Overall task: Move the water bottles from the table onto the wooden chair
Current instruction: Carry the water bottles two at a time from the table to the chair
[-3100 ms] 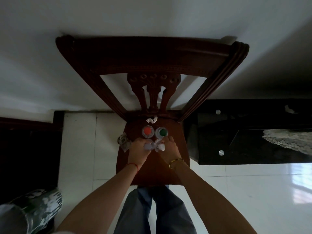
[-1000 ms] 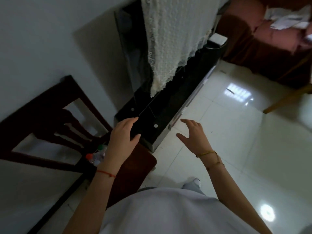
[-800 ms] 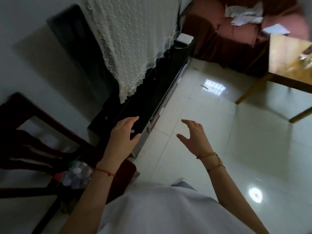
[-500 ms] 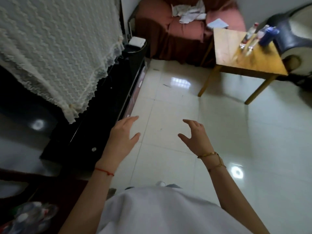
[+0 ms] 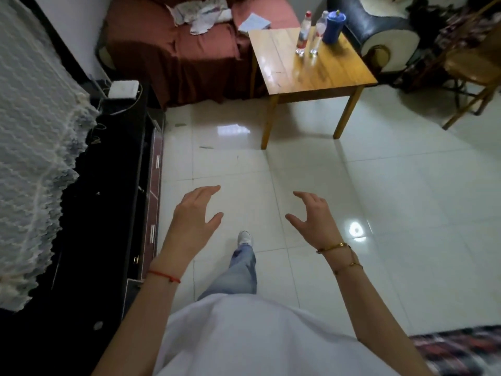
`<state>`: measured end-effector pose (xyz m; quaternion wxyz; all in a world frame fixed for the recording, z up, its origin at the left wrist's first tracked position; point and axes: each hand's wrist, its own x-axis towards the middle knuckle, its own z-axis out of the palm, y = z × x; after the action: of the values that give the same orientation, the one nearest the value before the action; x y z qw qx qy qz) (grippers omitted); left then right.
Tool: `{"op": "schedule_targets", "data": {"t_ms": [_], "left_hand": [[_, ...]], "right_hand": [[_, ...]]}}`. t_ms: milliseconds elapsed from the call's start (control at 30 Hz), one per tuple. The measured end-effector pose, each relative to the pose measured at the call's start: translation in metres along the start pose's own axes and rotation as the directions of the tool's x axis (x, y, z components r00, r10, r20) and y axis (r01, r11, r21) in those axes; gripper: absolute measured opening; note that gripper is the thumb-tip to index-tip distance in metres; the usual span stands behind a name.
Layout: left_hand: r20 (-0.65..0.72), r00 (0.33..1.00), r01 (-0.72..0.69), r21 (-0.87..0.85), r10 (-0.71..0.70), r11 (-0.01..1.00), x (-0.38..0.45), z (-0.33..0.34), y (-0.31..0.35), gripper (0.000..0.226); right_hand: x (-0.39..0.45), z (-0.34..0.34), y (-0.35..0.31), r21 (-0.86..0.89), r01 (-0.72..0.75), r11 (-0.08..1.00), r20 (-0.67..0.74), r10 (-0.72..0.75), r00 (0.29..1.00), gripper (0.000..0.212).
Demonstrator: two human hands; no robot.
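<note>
Two water bottles (image 5: pixel 309 33) stand upright at one o'clock on the far side of the wooden worktop (image 5: pixel 311 66), beside a blue container (image 5: pixel 333 26), while my left hand (image 5: pixel 193 217) and right hand (image 5: pixel 314 218) hover spread and empty above the white tiled floor (image 5: pixel 379 185).

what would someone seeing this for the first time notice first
Two bare hands held out empty in the foreground: the left hand and right hand, fingers loosely spread above the glossy white floor. Beyond them stands the wooden table with two water bottles beside a blue container at its far edge.
</note>
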<state>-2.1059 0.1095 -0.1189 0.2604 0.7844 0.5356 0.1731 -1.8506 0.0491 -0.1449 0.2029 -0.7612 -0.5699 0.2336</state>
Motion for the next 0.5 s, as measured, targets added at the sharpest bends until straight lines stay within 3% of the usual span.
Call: {"op": "schedule_targets", "data": {"t_ms": [500], "left_hand": [[0.069, 0.976, -0.209, 0.025, 0.207, 0.977, 0.316, 0.009, 0.057, 0.054]], "right_hand": [[0.253, -0.090, 0.036, 0.021, -0.108, 0.994, -0.158, 0.110, 0.981, 0.057]]}}
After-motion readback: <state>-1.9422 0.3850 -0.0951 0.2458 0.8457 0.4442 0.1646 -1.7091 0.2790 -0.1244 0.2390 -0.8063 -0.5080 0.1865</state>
